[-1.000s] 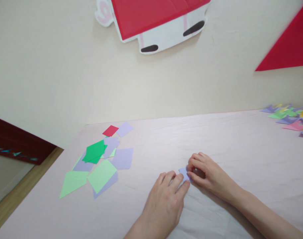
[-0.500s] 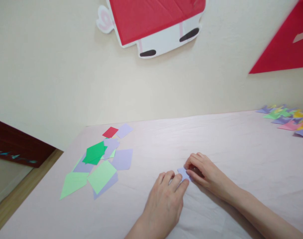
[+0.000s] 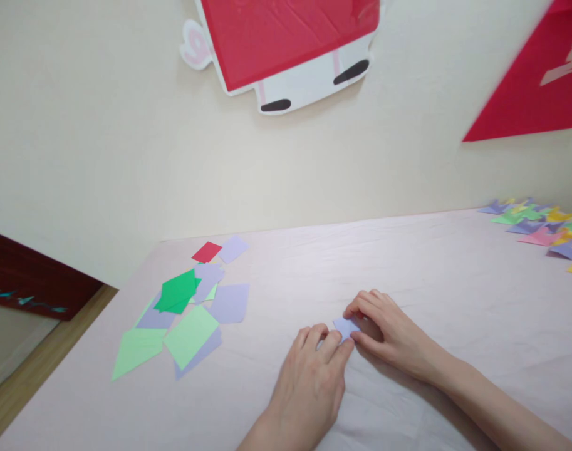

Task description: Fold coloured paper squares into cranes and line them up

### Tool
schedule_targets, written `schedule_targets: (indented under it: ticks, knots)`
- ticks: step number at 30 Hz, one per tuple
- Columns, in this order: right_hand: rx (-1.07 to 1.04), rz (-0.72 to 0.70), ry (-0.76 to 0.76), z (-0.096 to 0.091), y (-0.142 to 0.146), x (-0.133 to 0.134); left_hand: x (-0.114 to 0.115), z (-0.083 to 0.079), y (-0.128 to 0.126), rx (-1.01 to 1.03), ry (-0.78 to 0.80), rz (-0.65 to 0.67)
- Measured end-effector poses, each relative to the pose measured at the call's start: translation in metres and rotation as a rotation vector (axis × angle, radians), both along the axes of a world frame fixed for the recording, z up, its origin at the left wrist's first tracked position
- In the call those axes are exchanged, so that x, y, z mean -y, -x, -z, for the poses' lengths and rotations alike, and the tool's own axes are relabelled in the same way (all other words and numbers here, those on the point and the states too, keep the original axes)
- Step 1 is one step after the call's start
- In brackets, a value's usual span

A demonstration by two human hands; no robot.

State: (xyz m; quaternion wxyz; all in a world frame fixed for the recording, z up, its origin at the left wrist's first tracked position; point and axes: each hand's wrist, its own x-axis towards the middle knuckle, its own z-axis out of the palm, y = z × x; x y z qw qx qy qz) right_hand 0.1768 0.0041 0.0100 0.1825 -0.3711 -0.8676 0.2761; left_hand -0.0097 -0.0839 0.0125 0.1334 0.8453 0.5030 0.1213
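Note:
A small lilac paper piece (image 3: 344,327) lies on the pale pink table (image 3: 408,263), pinched between both hands. My left hand (image 3: 311,382) rests palm down, its fingertips pressing the paper's near left edge. My right hand (image 3: 389,335) curls over the paper's right side, fingers bent and closed on it. Most of the paper is hidden under the fingers.
Loose paper squares (image 3: 187,304) in green, lilac and red lie scattered at the left of the table. Several folded coloured paper shapes (image 3: 542,228) sit at the far right. A cream wall with red and white paper decorations (image 3: 286,44) rises behind. The table's left edge drops to a wooden floor (image 3: 36,369).
Both hands and the lilac paper have shifted slightly to the left on the table. The fingers stay closed on the paper. The view has turned a little.

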Motion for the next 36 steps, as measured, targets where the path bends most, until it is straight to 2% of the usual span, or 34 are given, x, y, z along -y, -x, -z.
schedule_targets:
  ticks: [10, 17, 22, 25, 30, 33, 36]
  knots:
    - [-0.017, -0.022, 0.058, 0.001, -0.004, -0.003, 0.002, -0.002, -0.001, -0.033, -0.026, -0.01]
    - [-0.071, -0.027, 0.06, 0.004, -0.005, -0.007, 0.006, 0.006, 0.001, -0.065, -0.109, -0.023]
    - [-0.159, 0.012, 0.104, 0.005, -0.008, -0.01, 0.01, 0.004, -0.003, -0.063, -0.073, -0.019]
    - [-0.182, 0.086, 0.098, 0.004, -0.007, -0.005, 0.016, 0.002, -0.012, -0.036, -0.04, -0.084]
    - [-0.065, 0.161, -0.028, 0.003, 0.002, 0.013, 0.028, 0.005, -0.022, 0.066, -0.017, -0.217]
    - [-0.005, 0.212, -0.057, 0.002, 0.008, 0.023, 0.027, 0.011, -0.019, 0.104, -0.046, -0.215]
    - [0.008, 0.206, -0.068, 0.003, 0.01, 0.031, 0.022, 0.015, -0.019, 0.102, -0.062, -0.191]
